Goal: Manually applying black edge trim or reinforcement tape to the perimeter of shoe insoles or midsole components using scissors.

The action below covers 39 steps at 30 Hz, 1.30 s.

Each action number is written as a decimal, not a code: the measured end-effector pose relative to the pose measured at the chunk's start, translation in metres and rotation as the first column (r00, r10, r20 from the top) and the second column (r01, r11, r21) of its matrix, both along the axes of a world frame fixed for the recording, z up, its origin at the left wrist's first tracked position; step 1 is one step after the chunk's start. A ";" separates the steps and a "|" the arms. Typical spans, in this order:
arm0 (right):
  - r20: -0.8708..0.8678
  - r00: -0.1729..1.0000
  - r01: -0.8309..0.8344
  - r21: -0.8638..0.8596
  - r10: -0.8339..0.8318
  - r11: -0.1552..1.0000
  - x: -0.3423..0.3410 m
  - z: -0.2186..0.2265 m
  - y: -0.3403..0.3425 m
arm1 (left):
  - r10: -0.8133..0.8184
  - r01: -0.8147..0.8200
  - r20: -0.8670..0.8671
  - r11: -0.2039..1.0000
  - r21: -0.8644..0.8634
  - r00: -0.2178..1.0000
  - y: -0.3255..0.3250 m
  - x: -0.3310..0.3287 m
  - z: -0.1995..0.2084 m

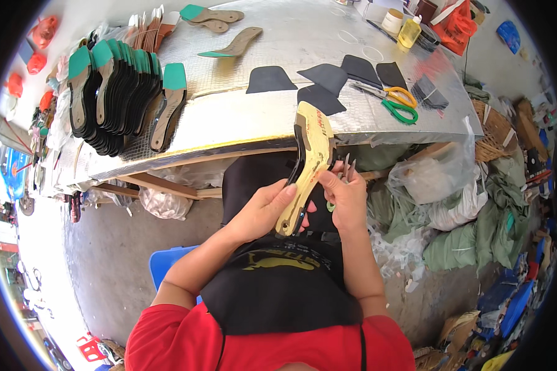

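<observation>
In front of my apron I hold a yellow shoe insole (315, 133) with a black edge strip, tilted with its wide end up toward the table edge. My left hand (264, 210) is closed round its narrow lower part, thumb on the yellow face. My right hand (346, 196) is at the insole's right edge, thumb and finger touching it. Small scissors (350, 163) are in this right hand, their two pointed blades sticking up past the fingers and slightly apart. The palm hides most of their handle.
On the silver-covered table (278, 37) lie black cut pieces (271, 79) and large scissors (399, 105) with orange and green handles. A row of green-tipped insoles (120, 86) stands at left. A yellow liquid bottle (409, 32) is at back right. Plastic bags (427, 179) hang under the table.
</observation>
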State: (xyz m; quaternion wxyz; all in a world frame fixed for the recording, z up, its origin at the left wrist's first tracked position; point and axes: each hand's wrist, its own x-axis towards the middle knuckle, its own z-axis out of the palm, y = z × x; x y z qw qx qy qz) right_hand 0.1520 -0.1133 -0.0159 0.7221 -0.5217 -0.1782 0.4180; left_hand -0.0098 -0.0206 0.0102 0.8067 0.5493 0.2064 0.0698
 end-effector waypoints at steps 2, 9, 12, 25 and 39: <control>-0.107 0.993 -0.034 0.071 0.041 0.997 -0.002 -0.006 0.007 | 0.011 -0.007 0.038 0.994 -0.108 0.999 0.003 -0.003 0.002; 0.039 0.967 -0.251 0.028 0.250 0.968 -0.025 -0.007 0.020 | 0.027 0.037 0.107 0.833 -0.551 0.994 -0.003 -0.023 -0.019; 0.044 0.987 -0.152 -0.056 0.155 0.987 -0.029 -0.004 0.020 | 0.076 -0.059 0.054 0.965 -0.254 0.996 0.008 -0.028 -0.014; 0.201 0.957 -0.144 -0.291 0.208 0.946 0.007 -0.060 -0.015 | 0.867 -0.147 0.498 -0.496 0.856 -0.025 0.255 -0.182 0.138; 0.435 0.834 -0.154 -0.406 0.339 0.901 -0.005 -0.085 -0.028 | 0.923 0.248 0.378 -0.350 0.903 -0.073 0.321 -0.207 0.118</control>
